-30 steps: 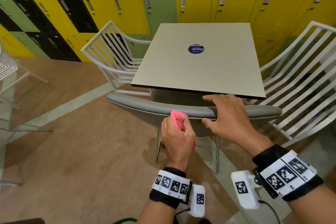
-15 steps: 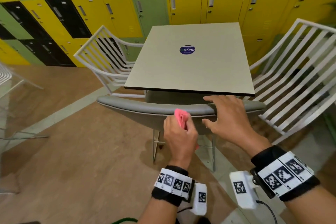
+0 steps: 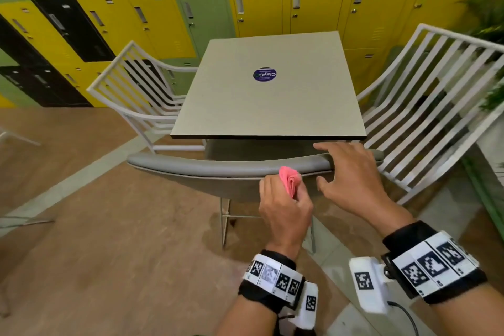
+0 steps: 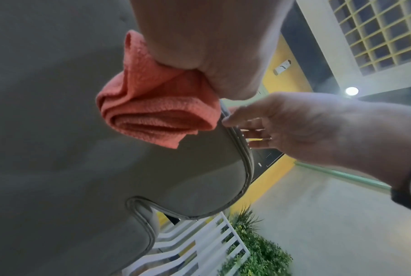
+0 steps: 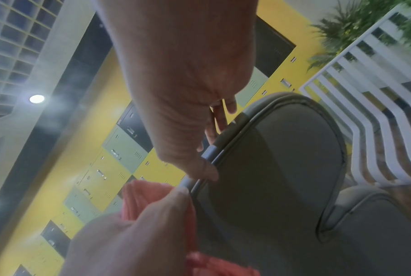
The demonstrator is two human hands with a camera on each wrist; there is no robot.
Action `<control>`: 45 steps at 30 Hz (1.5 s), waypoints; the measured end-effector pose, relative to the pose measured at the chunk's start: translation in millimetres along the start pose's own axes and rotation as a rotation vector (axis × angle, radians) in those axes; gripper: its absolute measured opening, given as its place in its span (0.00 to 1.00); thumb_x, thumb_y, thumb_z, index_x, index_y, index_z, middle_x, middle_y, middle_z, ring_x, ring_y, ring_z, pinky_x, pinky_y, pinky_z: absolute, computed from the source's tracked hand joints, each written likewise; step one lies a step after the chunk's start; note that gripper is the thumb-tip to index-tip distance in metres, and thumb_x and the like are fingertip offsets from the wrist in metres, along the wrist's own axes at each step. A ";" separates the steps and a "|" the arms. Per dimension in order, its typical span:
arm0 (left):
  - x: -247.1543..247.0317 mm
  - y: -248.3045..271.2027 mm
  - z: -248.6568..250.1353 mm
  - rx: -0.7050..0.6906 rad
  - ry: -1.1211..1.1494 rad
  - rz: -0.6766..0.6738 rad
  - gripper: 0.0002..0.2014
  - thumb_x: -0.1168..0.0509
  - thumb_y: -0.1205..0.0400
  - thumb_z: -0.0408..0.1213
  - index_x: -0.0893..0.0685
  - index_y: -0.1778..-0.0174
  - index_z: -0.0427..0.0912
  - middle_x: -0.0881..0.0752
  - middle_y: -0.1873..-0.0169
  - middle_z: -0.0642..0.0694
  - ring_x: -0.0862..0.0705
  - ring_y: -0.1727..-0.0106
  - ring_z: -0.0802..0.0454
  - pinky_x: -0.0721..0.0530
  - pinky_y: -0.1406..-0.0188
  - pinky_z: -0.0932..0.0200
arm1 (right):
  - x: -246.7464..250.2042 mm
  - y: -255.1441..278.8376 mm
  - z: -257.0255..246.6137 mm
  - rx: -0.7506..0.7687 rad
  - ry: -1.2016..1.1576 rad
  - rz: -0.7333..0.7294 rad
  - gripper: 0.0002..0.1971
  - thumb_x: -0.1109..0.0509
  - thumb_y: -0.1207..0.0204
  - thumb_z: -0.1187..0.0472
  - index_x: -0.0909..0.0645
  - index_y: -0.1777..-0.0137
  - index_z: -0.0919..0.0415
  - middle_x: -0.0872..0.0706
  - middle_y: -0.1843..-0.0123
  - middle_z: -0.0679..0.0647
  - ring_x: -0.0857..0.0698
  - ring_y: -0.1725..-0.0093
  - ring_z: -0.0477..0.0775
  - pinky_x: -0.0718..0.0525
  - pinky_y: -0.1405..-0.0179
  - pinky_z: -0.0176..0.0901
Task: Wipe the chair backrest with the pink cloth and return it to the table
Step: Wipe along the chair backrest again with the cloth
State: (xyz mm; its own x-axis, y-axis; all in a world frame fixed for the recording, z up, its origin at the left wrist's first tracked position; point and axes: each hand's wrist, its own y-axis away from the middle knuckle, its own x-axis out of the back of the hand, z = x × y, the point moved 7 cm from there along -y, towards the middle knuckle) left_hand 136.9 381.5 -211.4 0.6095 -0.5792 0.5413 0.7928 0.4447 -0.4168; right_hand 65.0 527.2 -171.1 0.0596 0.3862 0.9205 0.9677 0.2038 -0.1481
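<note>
Pink cloth [image 3: 290,180], folded, bunched in left hand [image 3: 283,210], pressed against rear of grey chair backrest [image 3: 207,172] just below top edge. Right hand [image 3: 351,180] draped over that rim, fingers relaxed, gripping nothing. Table [image 3: 268,106] edge just beyond; white slatted chairs [image 3: 425,106] flanking.

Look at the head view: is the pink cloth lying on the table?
No, the left hand grips the pink cloth against the grey chair backrest; the table carries only a round sticker.
</note>
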 end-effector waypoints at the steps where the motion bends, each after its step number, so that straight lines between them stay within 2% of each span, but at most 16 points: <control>1: 2.1 -0.8 1.0 -0.042 -0.011 0.003 0.13 0.27 0.15 0.43 0.22 0.60 0.44 0.24 0.63 0.51 0.26 0.63 0.52 0.28 0.67 0.61 | 2.8 0.3 3.1 -0.013 0.009 0.007 0.35 0.19 0.33 0.52 0.24 0.24 0.47 0.17 0.29 0.51 0.23 0.27 0.57 0.31 0.25 0.55; 3: 15.2 -5.4 -8.0 -0.081 -0.024 0.040 0.14 0.26 0.16 0.41 0.22 0.63 0.42 0.26 0.65 0.51 0.30 0.63 0.53 0.36 0.65 0.64 | 8.4 1.2 8.8 -0.027 0.015 0.013 0.34 0.20 0.32 0.52 0.24 0.24 0.47 0.17 0.29 0.50 0.23 0.29 0.57 0.30 0.27 0.55; 4: 23.3 -9.0 -16.7 -0.081 -0.042 0.068 0.15 0.25 0.16 0.40 0.22 0.64 0.41 0.25 0.66 0.50 0.30 0.63 0.52 0.35 0.65 0.62 | 12.2 2.0 13.2 -0.038 0.010 0.024 0.34 0.21 0.32 0.52 0.24 0.24 0.47 0.17 0.30 0.50 0.23 0.30 0.57 0.30 0.28 0.55; 8: 39.9 -17.1 -45.1 -0.051 -0.117 0.099 0.17 0.22 0.17 0.38 0.22 0.64 0.39 0.22 0.66 0.43 0.26 0.63 0.43 0.23 0.68 0.42 | 18.4 6.4 27.1 -0.080 -0.015 0.053 0.35 0.21 0.33 0.54 0.24 0.24 0.48 0.17 0.29 0.51 0.24 0.29 0.57 0.31 0.28 0.54; 10: 30.1 -12.0 -35.5 -0.045 -0.093 0.061 0.17 0.22 0.17 0.38 0.23 0.64 0.39 0.23 0.66 0.44 0.27 0.63 0.44 0.25 0.68 0.46 | 16.8 9.4 33.4 -0.097 -0.019 0.042 0.35 0.21 0.33 0.55 0.25 0.23 0.48 0.18 0.29 0.51 0.25 0.29 0.56 0.32 0.27 0.53; 14: 0.3 0.2 2.1 -0.095 0.023 0.022 0.16 0.26 0.16 0.39 0.24 0.65 0.39 0.25 0.67 0.45 0.29 0.64 0.48 0.39 0.63 0.63 | 18.5 10.5 47.4 -0.107 -0.004 0.014 0.37 0.21 0.33 0.55 0.26 0.22 0.46 0.20 0.27 0.50 0.26 0.27 0.55 0.34 0.24 0.52; 16: -12.6 4.0 12.8 -0.076 0.032 0.036 0.15 0.30 0.15 0.42 0.23 0.64 0.39 0.25 0.66 0.46 0.30 0.64 0.48 0.39 0.62 0.64 | 23.2 8.0 59.1 -0.095 -0.010 0.014 0.37 0.21 0.33 0.55 0.27 0.22 0.47 0.20 0.26 0.50 0.26 0.26 0.56 0.34 0.23 0.53; 21: -39.3 18.8 44.7 -0.103 0.020 0.051 0.14 0.32 0.15 0.44 0.22 0.62 0.40 0.25 0.64 0.46 0.30 0.63 0.50 0.39 0.63 0.67 | 33.4 3.2 95.7 -0.084 -0.020 -0.019 0.38 0.21 0.32 0.56 0.28 0.20 0.46 0.21 0.25 0.50 0.27 0.24 0.56 0.36 0.22 0.52; 24: -66.3 25.1 63.4 -0.137 0.011 0.045 0.12 0.27 0.17 0.38 0.21 0.62 0.39 0.24 0.64 0.44 0.29 0.61 0.50 0.36 0.60 0.64 | 36.2 -1.4 114.6 -0.066 -0.023 -0.043 0.37 0.21 0.31 0.55 0.28 0.20 0.46 0.21 0.25 0.50 0.28 0.24 0.55 0.36 0.22 0.51; 28: -108.1 30.5 88.5 -0.198 -0.082 0.001 0.09 0.22 0.26 0.30 0.17 0.60 0.37 0.21 0.63 0.41 0.24 0.60 0.43 0.29 0.59 0.59 | 39.8 -2.3 145.1 -0.085 -0.035 -0.062 0.37 0.19 0.30 0.53 0.28 0.21 0.45 0.21 0.25 0.49 0.27 0.24 0.56 0.35 0.22 0.51; 30: -123.9 32.8 100.5 -0.252 -0.152 -0.019 0.08 0.23 0.28 0.29 0.16 0.58 0.36 0.19 0.62 0.40 0.23 0.60 0.41 0.24 0.59 0.52 | 41.3 -1.0 161.6 -0.095 -0.045 -0.058 0.37 0.19 0.31 0.53 0.28 0.21 0.45 0.21 0.25 0.48 0.27 0.24 0.55 0.35 0.22 0.51; 32: -140.2 33.4 111.3 -0.276 -0.213 -0.049 0.06 0.23 0.24 0.32 0.14 0.57 0.36 0.18 0.62 0.40 0.23 0.60 0.40 0.23 0.60 0.47 | 41.6 2.7 179.2 -0.113 -0.060 -0.061 0.37 0.19 0.30 0.52 0.28 0.21 0.46 0.20 0.25 0.48 0.27 0.25 0.54 0.33 0.24 0.49; 35: -157.8 30.9 129.1 -0.259 -0.299 -0.079 0.08 0.23 0.17 0.37 0.13 0.59 0.40 0.17 0.64 0.41 0.23 0.61 0.41 0.29 0.61 0.47 | 41.8 8.5 202.2 -0.156 -0.099 -0.054 0.36 0.19 0.29 0.54 0.27 0.21 0.46 0.20 0.25 0.48 0.27 0.25 0.54 0.31 0.26 0.48; 38: -176.7 31.9 148.8 -0.295 -0.349 -0.132 0.06 0.25 0.19 0.32 0.13 0.60 0.41 0.16 0.63 0.42 0.24 0.60 0.42 0.33 0.59 0.48 | 42.7 13.3 220.5 -0.196 -0.124 -0.050 0.36 0.18 0.29 0.54 0.26 0.22 0.45 0.19 0.26 0.47 0.27 0.25 0.53 0.29 0.27 0.49; 40: -181.1 32.4 158.5 -0.328 -0.320 -0.166 0.05 0.26 0.18 0.33 0.12 0.60 0.42 0.17 0.62 0.44 0.25 0.58 0.43 0.33 0.59 0.50 | 42.3 15.1 228.9 -0.231 -0.143 -0.053 0.35 0.18 0.28 0.54 0.26 0.22 0.46 0.19 0.26 0.48 0.27 0.25 0.53 0.27 0.28 0.52; 45: -162.9 18.8 194.4 -0.483 -0.209 -0.105 0.06 0.29 0.12 0.41 0.07 0.47 0.45 0.13 0.53 0.43 0.21 0.53 0.44 0.27 0.59 0.51 | 49.1 8.1 233.3 -0.256 -0.208 -0.018 0.28 0.21 0.24 0.55 0.23 0.25 0.46 0.18 0.28 0.50 0.26 0.26 0.56 0.28 0.30 0.51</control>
State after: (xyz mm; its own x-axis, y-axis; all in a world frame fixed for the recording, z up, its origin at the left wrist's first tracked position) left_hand 52.7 617.0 -165.5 0.5532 -0.4336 0.7114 0.7888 -0.0022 -0.6147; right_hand 18.7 757.7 -211.5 0.0162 0.5655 0.8246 0.9999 -0.0102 -0.0127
